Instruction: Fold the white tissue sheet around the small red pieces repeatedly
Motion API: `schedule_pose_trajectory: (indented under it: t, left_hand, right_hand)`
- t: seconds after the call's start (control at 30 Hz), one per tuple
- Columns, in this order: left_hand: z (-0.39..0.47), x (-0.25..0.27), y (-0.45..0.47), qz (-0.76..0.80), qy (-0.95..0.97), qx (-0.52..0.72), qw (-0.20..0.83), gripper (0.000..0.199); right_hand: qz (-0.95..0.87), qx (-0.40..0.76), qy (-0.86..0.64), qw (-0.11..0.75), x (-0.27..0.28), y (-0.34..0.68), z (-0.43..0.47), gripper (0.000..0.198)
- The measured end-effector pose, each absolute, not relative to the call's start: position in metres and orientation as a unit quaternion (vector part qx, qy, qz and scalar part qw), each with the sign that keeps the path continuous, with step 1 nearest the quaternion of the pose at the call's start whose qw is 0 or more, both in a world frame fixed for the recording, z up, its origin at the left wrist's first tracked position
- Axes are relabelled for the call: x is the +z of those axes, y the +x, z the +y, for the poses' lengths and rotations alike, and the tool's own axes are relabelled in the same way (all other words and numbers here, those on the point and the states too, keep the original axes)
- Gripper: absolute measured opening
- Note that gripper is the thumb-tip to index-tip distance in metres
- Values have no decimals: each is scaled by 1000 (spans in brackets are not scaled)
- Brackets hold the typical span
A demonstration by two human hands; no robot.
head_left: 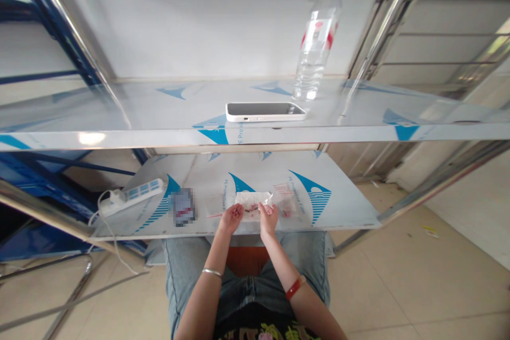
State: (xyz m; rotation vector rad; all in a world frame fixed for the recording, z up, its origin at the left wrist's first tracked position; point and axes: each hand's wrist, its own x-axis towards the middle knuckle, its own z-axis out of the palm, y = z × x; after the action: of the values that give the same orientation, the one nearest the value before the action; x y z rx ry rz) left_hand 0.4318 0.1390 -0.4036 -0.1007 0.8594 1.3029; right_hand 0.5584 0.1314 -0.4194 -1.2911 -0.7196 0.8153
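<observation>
My left hand [231, 218] is cupped at the near edge of the lower shelf, with small dark red pieces at its curled fingers. Whether they are beads is too small to tell. Close by on the right, my right hand [269, 217] has its thumb and fingers pinched together; what they hold is hidden. Between and behind both hands lies a clear packet [253, 199] with white contents. A few dark and reddish bits show on it. Beside my right hand rests another clear bag [288, 206] with pink-red pieces. A thin pink strip [214, 215] lies left of my left hand.
The lower shelf [342, 207] also bears a blurred dark packet [184, 207] and a white power strip [139, 194] with a cable. Above, the upper shelf's edge [342, 133] spans the view, carrying a phone [265, 111] and a water bottle [319, 34].
</observation>
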Motion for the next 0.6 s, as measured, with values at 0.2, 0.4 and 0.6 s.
schedule_pose_trajectory:
  t: [0.2,0.4,0.6]
  left_hand:
    - [139,-399,432,394,-15,571,720,18]
    - [140,-404,433,422,-11,572,703,18]
    - [142,-405,433,419,6,570,707,14]
  right_hand:
    - [-304,364,-588,656,-419,560,132,46]
    - [-309,364,-596,646,-422,562,133,48]
    - [-287,367,-599,652,-431,561,136,55]
